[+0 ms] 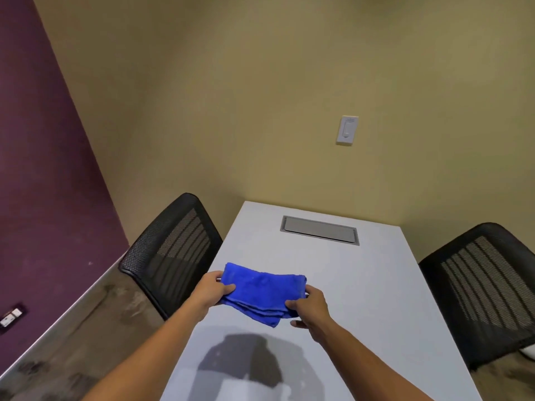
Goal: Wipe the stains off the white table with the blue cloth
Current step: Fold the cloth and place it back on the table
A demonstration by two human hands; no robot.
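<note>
The blue cloth (262, 292) is folded into a thick pad and held just above the middle of the white table (376, 285). My left hand (212, 289) grips its left edge, thumb on top. Gripping its right near corner is my right hand (308, 305), fingers curled under the folds. No stains stand out on the tabletop from here; a dark reflection lies on the near part of the surface.
A grey cable hatch (320, 229) is set into the table's far end, by the beige wall. One black mesh chair (173, 250) stands at the table's left side, another (486, 287) at its right. A purple wall runs along the left.
</note>
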